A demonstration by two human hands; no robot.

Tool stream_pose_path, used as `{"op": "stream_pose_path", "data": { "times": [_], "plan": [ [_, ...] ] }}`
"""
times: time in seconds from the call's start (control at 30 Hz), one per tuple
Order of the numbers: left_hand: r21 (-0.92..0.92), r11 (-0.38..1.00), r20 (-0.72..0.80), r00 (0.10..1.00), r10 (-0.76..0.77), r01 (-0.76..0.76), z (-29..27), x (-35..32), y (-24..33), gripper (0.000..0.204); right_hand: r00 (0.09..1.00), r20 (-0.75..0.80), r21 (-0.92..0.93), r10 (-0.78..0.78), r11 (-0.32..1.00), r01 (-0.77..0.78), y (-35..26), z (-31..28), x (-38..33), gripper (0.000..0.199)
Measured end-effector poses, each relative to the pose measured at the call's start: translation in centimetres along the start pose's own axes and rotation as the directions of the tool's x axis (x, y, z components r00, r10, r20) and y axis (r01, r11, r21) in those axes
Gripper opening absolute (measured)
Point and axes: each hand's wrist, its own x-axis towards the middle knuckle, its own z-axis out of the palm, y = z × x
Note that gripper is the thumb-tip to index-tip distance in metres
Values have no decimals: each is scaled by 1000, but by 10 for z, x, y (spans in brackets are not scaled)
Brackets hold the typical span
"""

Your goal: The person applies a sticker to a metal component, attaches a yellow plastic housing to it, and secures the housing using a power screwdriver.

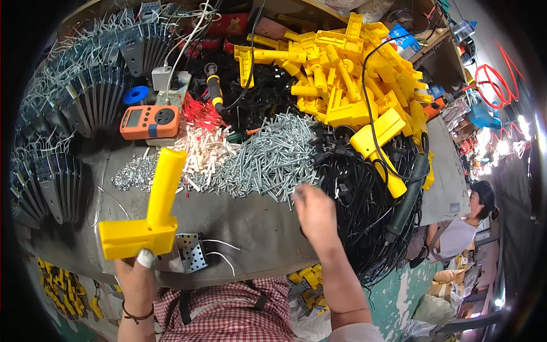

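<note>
My left hand (138, 279), with white tape on its thumb, grips a yellow gun-shaped plastic housing (162, 196) over the near left of the bench. Next to the housing's lower end is a perforated metal plate (191, 252) with two white wires; whether it is joined to the housing I cannot tell. My right hand (316, 214) is at the near right edge of a heap of silver screws (268, 159). Its fingers are drawn together, and what they may hold is hidden.
Yellow housings (342, 74) are piled at the back right, above black cables (353, 205). Finned metal assemblies with white wires (97, 97) line the left. An orange multimeter (150, 122), a soldering iron (214, 88), white sleeves (205, 151) and small nuts (135, 172) lie between. A person (456, 233) sits far right.
</note>
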Motion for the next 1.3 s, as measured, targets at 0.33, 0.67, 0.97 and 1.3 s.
{"op": "stream_pose_path", "data": {
  "times": [0.33,0.67,0.97,1.3],
  "plan": [
    [-143,973,229,962,-148,184,30,2,-1,71,948,26,0,-318,948,318,-58,-4,-9,14],
    [-89,960,316,922,-226,266,26,8,29,67,569,387,208,-725,670,713,-127,-2,-10,31],
    [-51,962,371,900,-230,267,28,6,43,69,595,310,242,-742,667,705,-137,-13,-6,35],
    [86,946,466,827,-316,314,34,7,61,68,508,468,392,-723,685,613,-128,-9,12,12]
  ]
}}
